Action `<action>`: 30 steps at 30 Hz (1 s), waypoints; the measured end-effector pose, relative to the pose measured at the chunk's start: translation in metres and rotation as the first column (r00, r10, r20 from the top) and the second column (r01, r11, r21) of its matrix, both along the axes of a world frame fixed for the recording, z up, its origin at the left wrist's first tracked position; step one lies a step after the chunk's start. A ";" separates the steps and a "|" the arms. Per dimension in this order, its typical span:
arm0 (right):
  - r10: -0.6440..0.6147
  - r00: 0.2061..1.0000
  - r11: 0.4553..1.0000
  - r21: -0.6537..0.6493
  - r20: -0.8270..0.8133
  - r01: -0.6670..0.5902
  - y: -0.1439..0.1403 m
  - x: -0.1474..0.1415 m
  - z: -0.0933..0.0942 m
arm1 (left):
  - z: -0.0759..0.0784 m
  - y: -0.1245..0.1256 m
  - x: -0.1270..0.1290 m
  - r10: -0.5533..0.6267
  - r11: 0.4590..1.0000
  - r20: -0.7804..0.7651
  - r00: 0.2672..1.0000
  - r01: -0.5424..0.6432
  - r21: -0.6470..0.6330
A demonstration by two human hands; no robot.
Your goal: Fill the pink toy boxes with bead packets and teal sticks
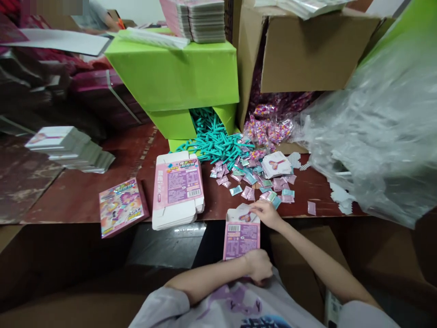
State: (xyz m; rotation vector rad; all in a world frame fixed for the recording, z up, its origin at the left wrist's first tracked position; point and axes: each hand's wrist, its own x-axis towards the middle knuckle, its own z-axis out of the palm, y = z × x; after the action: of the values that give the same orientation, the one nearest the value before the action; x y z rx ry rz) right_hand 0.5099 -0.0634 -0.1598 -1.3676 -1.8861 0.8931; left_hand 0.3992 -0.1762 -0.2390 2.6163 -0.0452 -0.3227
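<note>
A pink and purple printed box (241, 237) stands upright against my body with its top end open. My left hand (260, 266) is closed at its lower right side, the wrist crossing in front of the box; the fingertips are hidden. At the open top, my right hand (268, 213) pinches the edge of a white printed card (243, 215), which sits partly inside the box. Just beyond lie pink and teal sachets (251, 193) and a stack of similar white cards (275, 165).
Flat unfolded boxes (179, 189) and a filled box (122, 204) lie at the table's front edge. Teal sticks (218, 143) spill from a green box (177, 73). Bead bags (269, 130) lie below a cardboard carton (307, 54). Clear plastic (372, 136) hangs right; white booklets (73, 148) are stacked left.
</note>
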 end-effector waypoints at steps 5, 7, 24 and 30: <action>0.092 0.922 0.968 0.185 0.377 -0.172 -0.005 -0.013 0.004 | 0.028 0.001 -0.007 0.065 0.997 0.150 0.987 -0.058 -0.054; 0.128 0.881 0.942 0.223 0.456 -0.252 -0.007 -0.005 0.009 | 0.058 0.016 -0.022 0.284 0.953 0.376 0.882 -0.219 -0.208; -0.741 0.557 0.669 0.340 0.376 0.661 -0.030 0.155 -0.076 | 0.044 0.213 -0.099 0.889 -0.140 0.396 -0.232 -0.959 -0.247; -0.784 0.527 0.621 0.435 0.328 0.652 0.059 0.187 -0.036 | 0.047 0.258 -0.083 0.839 -0.266 0.447 -0.310 -0.951 -0.160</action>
State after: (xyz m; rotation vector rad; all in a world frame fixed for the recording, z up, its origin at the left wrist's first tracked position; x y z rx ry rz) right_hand 0.6967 -0.0047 -0.1962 -2.0982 -1.3995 -0.1673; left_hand 0.3166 0.0819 -0.1919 1.8329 2.0962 0.9466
